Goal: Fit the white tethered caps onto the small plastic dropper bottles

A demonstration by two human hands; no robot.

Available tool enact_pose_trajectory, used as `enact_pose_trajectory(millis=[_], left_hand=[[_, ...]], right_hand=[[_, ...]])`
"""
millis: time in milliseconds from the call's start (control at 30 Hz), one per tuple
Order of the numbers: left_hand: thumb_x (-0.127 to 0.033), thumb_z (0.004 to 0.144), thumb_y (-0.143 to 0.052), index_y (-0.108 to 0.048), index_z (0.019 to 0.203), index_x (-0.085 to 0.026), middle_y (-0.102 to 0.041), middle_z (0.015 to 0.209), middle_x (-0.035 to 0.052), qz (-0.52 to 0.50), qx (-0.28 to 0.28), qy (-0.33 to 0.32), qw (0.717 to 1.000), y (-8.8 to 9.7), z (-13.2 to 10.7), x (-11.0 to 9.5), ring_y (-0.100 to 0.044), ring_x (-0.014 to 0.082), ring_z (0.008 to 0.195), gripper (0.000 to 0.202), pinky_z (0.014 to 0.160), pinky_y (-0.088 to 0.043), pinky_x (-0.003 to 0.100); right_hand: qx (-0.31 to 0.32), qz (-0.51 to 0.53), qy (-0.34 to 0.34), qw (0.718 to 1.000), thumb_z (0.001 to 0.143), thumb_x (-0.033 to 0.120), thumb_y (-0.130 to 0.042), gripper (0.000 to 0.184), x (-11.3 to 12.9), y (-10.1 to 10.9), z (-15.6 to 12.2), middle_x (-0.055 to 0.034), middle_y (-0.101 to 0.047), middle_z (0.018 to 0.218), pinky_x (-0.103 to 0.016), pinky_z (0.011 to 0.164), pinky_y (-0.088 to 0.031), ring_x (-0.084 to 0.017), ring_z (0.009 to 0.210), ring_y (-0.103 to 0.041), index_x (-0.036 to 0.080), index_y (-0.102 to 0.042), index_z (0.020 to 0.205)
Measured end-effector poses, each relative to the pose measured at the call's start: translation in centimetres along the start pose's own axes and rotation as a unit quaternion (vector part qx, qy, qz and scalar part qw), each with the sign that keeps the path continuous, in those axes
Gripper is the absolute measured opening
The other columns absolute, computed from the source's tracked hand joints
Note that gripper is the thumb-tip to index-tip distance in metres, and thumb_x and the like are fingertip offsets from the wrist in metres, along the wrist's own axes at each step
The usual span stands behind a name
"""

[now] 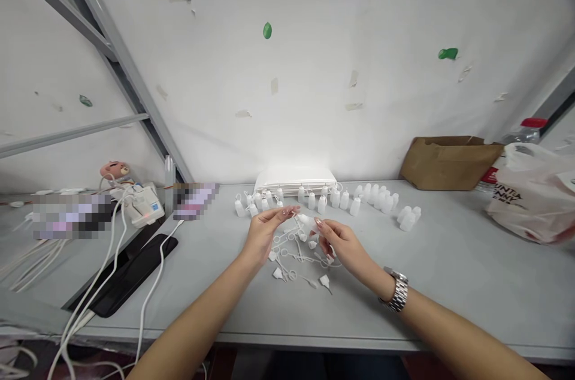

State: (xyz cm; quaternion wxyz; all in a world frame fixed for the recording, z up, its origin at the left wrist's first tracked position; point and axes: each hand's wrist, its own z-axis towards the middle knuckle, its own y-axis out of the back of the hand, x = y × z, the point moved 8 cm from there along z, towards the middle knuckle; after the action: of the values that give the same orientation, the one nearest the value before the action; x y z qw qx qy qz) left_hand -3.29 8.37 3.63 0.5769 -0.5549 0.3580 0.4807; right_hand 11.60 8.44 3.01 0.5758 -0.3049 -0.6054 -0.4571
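Note:
Held nearly sideways between my hands is a small white plastic squeeze bottle (307,222). My right hand (340,241) pinches its body from the right. The fingertips of my left hand (266,231) are closed at its top end, on what looks like the cap. Below the hands lie several loose white nozzle caps (324,281) with thin tips, and looped straps (302,258). Behind them stand several bottles with caps fitted (322,205). To the right are several bottles without caps (381,197).
A white stack of flat sheets (295,179) rests against the wall. At the right are a brown cardboard box (449,164) and a white plastic bag (534,194). White cables (155,284), a black power bank (135,275) and a power strip (142,206) lie at the left.

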Motion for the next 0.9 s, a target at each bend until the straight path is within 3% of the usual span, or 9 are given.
enact_pose_trajectory(millis=[300,367,433,533,667,800,900], left_hand=[[-0.031,0.065,-0.066,-0.069,0.073,-0.014,-0.071,0.083,0.0083,0.019,0.020,0.012,1.000,-0.4,0.0,0.2,-0.060,0.0236,0.093,0.019,0.092,-0.039,0.039],[-0.034,0.069,-0.063,-0.069,0.074,-0.015,-0.070,0.084,0.0072,0.035,0.016,-0.005,0.999,-0.2,0.0,0.0,-0.060,0.0227,0.092,0.021,0.091,-0.040,0.038],[-0.038,0.073,-0.057,-0.069,0.076,-0.017,-0.070,0.086,0.0061,0.102,0.012,-0.035,0.994,-0.1,-0.1,-0.3,-0.060,0.0218,0.091,0.024,0.089,-0.040,0.037],[-0.039,0.076,-0.051,-0.069,0.081,-0.021,-0.069,0.090,0.0057,0.294,0.018,-0.111,0.949,-0.5,-0.5,-0.9,-0.058,0.0221,0.092,0.026,0.088,-0.039,0.037],[-0.034,0.078,-0.049,-0.066,0.092,-0.025,-0.067,0.096,0.0052,0.467,0.085,-0.199,0.857,-2.2,-1.3,-0.6,-0.056,0.0222,0.094,0.024,0.090,-0.035,0.038],[-0.033,0.081,-0.045,-0.066,0.093,-0.025,-0.067,0.096,0.0057,0.494,0.093,-0.236,0.832,-2.4,-1.5,-0.8,-0.057,0.0214,0.091,0.025,0.085,-0.037,0.037],[-0.033,0.081,-0.045,-0.068,0.086,-0.024,-0.068,0.091,0.0061,0.497,0.090,-0.257,0.824,-2.4,-1.6,-1.2,-0.058,0.0218,0.087,0.025,0.082,-0.038,0.037]], right_hand=[[0.086,-0.037,0.036,0.995,0.080,0.048,-0.045,0.033,0.0,-1.5,-0.1,-0.0015,-0.055,0.071,-0.024,0.056,-0.041,-0.012,0.061,-0.049,0.017,-0.056,0.079],[0.060,-0.063,0.065,0.994,0.080,0.046,-0.046,0.031,0.6,-0.8,0.2,-0.0036,-0.054,0.080,-0.026,0.063,-0.043,-0.014,0.071,-0.051,0.018,-0.059,0.081],[-0.021,-0.101,0.101,0.990,0.077,0.047,-0.051,0.029,1.5,1.1,0.6,-0.0051,-0.051,0.088,-0.028,0.069,-0.043,-0.016,0.079,-0.049,0.020,-0.061,0.082],[-0.129,-0.159,0.115,0.972,0.074,0.047,-0.053,0.029,2.8,3.9,1.5,-0.0028,-0.046,0.078,-0.030,0.068,-0.041,-0.016,0.071,-0.046,0.020,-0.062,0.081],[-0.113,-0.170,0.103,0.974,0.075,0.045,-0.053,0.027,3.6,3.6,4.3,0.0020,-0.045,0.062,-0.026,0.057,-0.038,-0.012,0.058,-0.044,0.018,-0.055,0.073],[-0.081,-0.268,0.043,0.959,0.078,0.035,-0.048,0.019,1.7,0.8,8.3,0.0009,-0.055,0.064,-0.022,0.053,-0.036,-0.010,0.053,-0.049,0.017,-0.049,0.072],[-0.086,-0.314,0.025,0.945,0.073,0.027,-0.054,0.012,-0.1,-0.8,10.9,-0.0029,-0.058,0.065,-0.023,0.054,-0.034,-0.013,0.059,-0.052,0.016,-0.051,0.068]])
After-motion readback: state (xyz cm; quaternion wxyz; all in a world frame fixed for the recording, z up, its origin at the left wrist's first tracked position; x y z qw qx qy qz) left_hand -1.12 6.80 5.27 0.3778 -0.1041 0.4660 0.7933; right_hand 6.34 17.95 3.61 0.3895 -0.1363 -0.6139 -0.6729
